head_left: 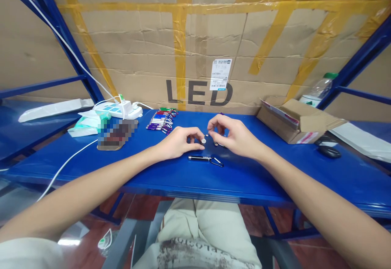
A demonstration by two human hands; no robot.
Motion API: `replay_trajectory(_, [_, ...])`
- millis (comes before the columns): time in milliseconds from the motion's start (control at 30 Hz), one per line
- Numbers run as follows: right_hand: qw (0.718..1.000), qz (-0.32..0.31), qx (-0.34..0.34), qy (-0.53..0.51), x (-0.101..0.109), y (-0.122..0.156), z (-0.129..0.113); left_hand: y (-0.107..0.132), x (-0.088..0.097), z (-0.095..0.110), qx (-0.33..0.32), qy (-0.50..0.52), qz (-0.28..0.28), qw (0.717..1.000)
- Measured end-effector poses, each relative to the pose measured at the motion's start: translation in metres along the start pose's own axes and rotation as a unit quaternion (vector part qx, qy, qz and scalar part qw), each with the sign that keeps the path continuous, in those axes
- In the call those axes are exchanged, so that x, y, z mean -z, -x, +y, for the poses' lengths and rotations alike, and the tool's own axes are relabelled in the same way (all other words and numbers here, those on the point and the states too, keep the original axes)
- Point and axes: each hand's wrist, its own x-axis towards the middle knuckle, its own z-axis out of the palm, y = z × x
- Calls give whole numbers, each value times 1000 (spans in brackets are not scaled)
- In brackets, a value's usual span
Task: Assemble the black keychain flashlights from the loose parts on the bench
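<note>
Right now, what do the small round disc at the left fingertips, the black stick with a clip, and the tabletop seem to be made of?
The small round disc looks like metal: silvery and shiny. The black stick may be metal too, given its gloss and silvery end, though plastic is possible. The tabletop suggests painted metal: smooth, blue, softly reflective.

The small round silver disc [203, 141] looks like smooth, shiny metal. The slim black cylindrical penlight [199, 158] looks glossy. The blue painted desk [259, 179] is smooth and reflective, the large brown cardboard panel [137, 49] matt and creased, the broad yellow strips of tape [179, 37] glossy plastic.
</note>
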Motion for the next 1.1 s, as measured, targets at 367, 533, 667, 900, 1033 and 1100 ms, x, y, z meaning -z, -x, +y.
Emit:
replay_trajectory(367, [977, -183, -14, 111, 8, -1, 21, -2, 1, -8, 37, 51, -8, 998])
replay_trajectory(533, [970, -212, -40, 115, 11, -1, 23, -3, 1, -10, 43, 36, -5, 998])
replay_trajectory(667, [968, -221, -47, 112, 11, -1, 23, -2, 2, -9, 40, 33, -7, 999])
replay_trajectory(900, [970, -221, -49, 93, 8, 0, 22, -2, 2, -9, 41, 28, -8, 999])
replay_trajectory(1033, [979, -178, -24, 94, 6, -2, 19, -1, 3, -7, 35, 21, -12, 999])
replay_trajectory(1100, [986, -139, -13, 87, 6, -2, 16, -1, 4, -5, 30, 6, -13, 999])
